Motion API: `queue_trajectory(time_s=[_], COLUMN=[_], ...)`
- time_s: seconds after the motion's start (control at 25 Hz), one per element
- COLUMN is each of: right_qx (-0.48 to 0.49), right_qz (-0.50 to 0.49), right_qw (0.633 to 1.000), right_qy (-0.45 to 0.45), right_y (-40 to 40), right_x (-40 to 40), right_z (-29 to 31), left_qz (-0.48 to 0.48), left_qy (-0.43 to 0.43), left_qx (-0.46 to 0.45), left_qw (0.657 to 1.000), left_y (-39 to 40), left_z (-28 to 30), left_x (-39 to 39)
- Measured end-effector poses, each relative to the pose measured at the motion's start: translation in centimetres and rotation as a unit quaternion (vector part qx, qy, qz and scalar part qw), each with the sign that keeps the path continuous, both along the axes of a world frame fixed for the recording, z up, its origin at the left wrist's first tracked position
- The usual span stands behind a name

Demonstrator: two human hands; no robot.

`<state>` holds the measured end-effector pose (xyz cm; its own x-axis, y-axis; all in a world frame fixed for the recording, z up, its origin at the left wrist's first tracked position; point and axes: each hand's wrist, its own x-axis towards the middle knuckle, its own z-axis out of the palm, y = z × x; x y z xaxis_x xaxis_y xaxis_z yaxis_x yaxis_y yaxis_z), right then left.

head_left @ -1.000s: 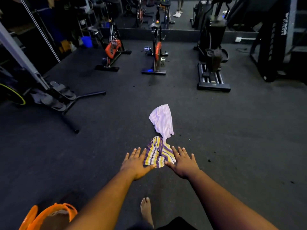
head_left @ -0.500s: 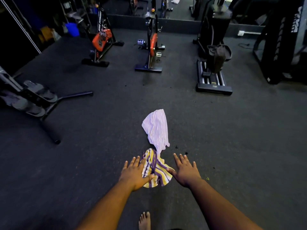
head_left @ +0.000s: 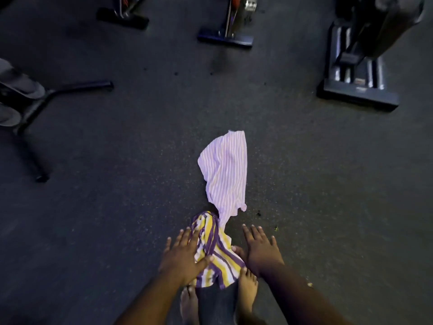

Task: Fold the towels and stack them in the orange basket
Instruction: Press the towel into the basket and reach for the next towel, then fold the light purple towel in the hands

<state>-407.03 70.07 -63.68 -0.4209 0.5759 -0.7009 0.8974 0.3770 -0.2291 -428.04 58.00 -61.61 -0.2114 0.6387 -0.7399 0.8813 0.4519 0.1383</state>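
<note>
A crumpled yellow, purple and white striped towel (head_left: pixel 214 252) lies on the dark floor just in front of my bare feet. A pale lilac striped towel (head_left: pixel 226 171) lies beyond it, its near end touching the striped one. My left hand (head_left: pixel 185 254) rests flat on the left edge of the yellow towel, fingers straight and thumb laid across the cloth. My right hand (head_left: pixel 260 248) lies spread on the floor at the towel's right edge, its thumb touching the cloth. The orange basket is out of view.
Exercise bike bases (head_left: pixel 226 39) stand at the back. A machine base (head_left: pixel 357 90) sits at the right. A black tubular machine leg (head_left: pixel 77 86) reaches in from the left. My bare feet (head_left: pixel 247 288) stand just below the towels.
The camera has tilted down and moved closer, and the orange basket has left the view. Both hands have drawn the yellow towel back to my feet, with the left hand now on it.
</note>
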Motion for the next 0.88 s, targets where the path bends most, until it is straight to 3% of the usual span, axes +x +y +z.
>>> queue_trajectory(time_s=[0.2,0.44,0.72,0.88], right_qx=[-0.001,0.017,0.054,0.076], right_qz=[0.006,-0.016,-0.049,-0.030], right_qw=[0.999,0.999,0.995,0.995], right_qy=[-0.034,-0.038,-0.068,-0.064], right_y=[5.3,8.2,9.1,9.0], right_x=[-3.0,-7.0,-10.4,-10.1], right_z=[-20.4,-37.6,-48.1,-46.9], left_qz=[0.018,-0.016,-0.045,-0.040], left_qy=[-0.011,-0.003,0.005,0.005], left_qx=[-0.043,-0.042,-0.047,-0.055], left_qw=[0.999,0.999,0.998,0.998], left_y=[4.9,8.1,8.8,7.9], left_z=[-20.3,-38.3,-47.0,-46.1], left_x=[-3.2,-6.0,-6.6,-7.3])
